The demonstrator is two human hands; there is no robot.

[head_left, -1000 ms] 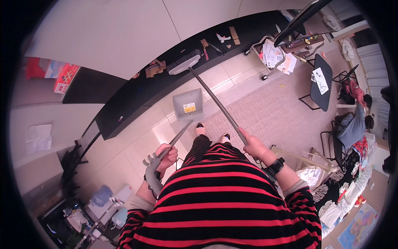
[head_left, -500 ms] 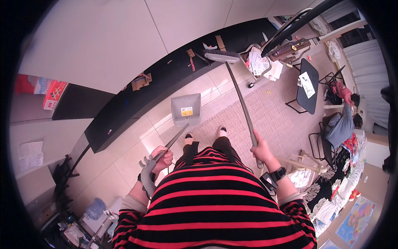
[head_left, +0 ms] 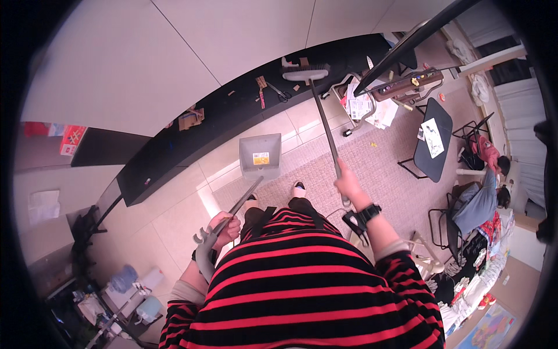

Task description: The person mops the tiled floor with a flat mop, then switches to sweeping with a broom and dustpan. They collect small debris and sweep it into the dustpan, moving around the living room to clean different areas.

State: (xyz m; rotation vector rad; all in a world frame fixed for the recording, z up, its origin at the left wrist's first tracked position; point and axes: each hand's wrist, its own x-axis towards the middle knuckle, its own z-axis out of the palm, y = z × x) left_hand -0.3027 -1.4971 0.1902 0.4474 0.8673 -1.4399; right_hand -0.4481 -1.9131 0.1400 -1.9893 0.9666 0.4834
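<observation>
My right hand (head_left: pixel 350 183) is closed around the grey stick of a broom (head_left: pixel 324 122). The stick slants up and forward, and its bristled head (head_left: pixel 306 74) is over the long black ledge (head_left: pixel 232 119), bristles turned away from me; I cannot tell whether they touch it. My left hand (head_left: pixel 225 228) grips the handle of a long-handled grey dustpan (head_left: pixel 260 150), with a hooked grip end above the hand. The dustpan's scoop, bearing a yellow and white label, is in front of my feet. I cannot make out any debris in it.
Cardboard scraps (head_left: pixel 190 118) and scissors (head_left: pixel 282 93) lie on the ledge. To the right are a wheeled cart (head_left: pixel 360 104) with papers, a small black table (head_left: pixel 435 139) and a person in pink (head_left: pixel 485 152). A beige rug (head_left: pixel 354 154) covers part of the tiled floor.
My right hand has moved left and forward with the broom, and the broom head has shifted slightly left along the ledge. The scissors show more fully. My left hand still holds the dustpan.
</observation>
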